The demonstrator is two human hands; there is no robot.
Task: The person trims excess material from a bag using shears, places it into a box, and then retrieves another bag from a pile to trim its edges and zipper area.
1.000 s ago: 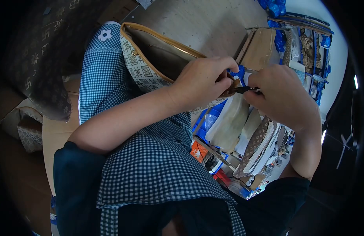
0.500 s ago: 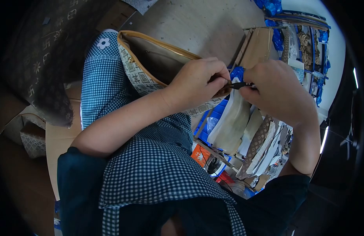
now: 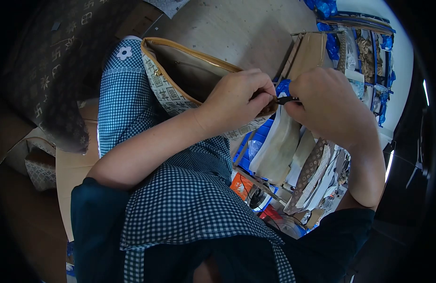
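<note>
A patterned cream bag [image 3: 167,96] with tan trim and a gold zipper lies across the lap, its mouth gaping so the beige lining shows. My left hand [image 3: 239,96] pinches the bag's right end, thumb and forefinger closed at the zipper's corner. In my right hand [image 3: 329,106] is a narrow black tool [image 3: 285,100] that looks like small pliers. Its tip meets the bag corner right at the left fingertips, while its handles are hidden inside the right fist.
A checked apron [image 3: 180,207] covers the lap. Stacked material strips [image 3: 317,174] and a blue crate [image 3: 259,148] stand to the right, below a cardboard piece [image 3: 307,56]. Dark patterned material [image 3: 53,70] hangs at the left, near a cardboard box [image 3: 76,184].
My right hand has shifted slightly up and left, and less of the black tool shows. My left hand and the bag stay almost in place.
</note>
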